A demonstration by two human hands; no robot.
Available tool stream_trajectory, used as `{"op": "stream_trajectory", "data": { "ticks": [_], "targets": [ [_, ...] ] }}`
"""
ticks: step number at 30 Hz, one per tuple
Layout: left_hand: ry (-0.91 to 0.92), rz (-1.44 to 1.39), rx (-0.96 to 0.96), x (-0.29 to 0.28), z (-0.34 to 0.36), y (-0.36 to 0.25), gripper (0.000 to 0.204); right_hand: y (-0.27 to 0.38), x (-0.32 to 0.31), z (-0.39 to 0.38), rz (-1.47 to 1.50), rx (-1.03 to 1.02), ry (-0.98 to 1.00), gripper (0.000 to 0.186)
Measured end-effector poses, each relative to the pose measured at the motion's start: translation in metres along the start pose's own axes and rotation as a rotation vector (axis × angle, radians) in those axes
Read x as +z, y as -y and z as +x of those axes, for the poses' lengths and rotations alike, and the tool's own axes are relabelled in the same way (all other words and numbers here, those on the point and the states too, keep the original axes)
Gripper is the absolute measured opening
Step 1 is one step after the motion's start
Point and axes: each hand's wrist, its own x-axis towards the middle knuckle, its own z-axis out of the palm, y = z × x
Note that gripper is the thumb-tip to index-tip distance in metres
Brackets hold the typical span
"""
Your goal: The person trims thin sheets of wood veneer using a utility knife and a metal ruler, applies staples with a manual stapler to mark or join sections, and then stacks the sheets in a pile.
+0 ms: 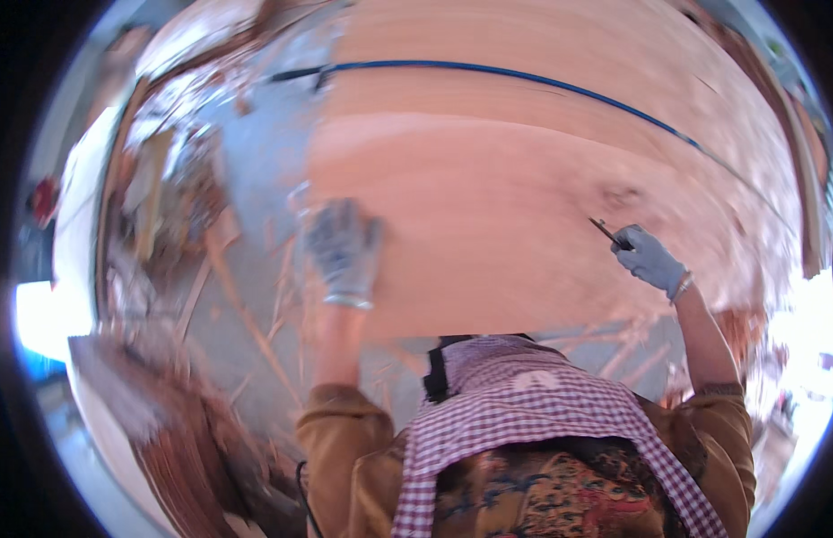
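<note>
A large sheet of pinkish-tan wood veneer (470, 233) spreads out in front of me. My left hand (344, 251), in a grey-white glove, lies over the sheet's left edge with its fingers stretched out, blurred by motion. At the right, my right hand (648, 258), gloved too, is closed round a thin dark knife-like tool (603, 231). The tool's tip points up and left, over the sheet; whether it touches the wood I cannot tell. A darker knot mark (621, 193) shows in the veneer just beyond that hand.
A long blue rod or hose (488, 70) crosses the far part of the sheet. Wood strips and scraps (228, 278) litter the grey floor at left. Stacked veneer (178, 457) stands at lower left. A long brown edge (798, 152) bounds the right side.
</note>
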Motion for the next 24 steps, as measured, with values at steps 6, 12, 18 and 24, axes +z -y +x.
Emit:
{"op": "stream_trajectory", "data": {
  "ticks": [6,12,18,24],
  "targets": [
    [0.003,-0.079,-0.235,0.017,-0.019,-0.003,0.049,0.146,0.076,0.103,-0.157,-0.423,0.209,0.022],
    [-0.044,-0.132,-0.339,0.019,-0.018,-0.006,0.06,0.271,0.141,0.172,-0.575,-0.61,0.154,0.027],
    [0.035,-0.148,-0.386,0.017,-0.017,-0.002,0.069,0.322,0.169,0.196,-0.742,-0.569,0.196,0.027],
    [0.021,-0.048,-0.311,0.016,-0.012,0.005,0.072,0.295,0.155,0.189,-0.771,-0.505,0.202,0.025]
  ]
}}
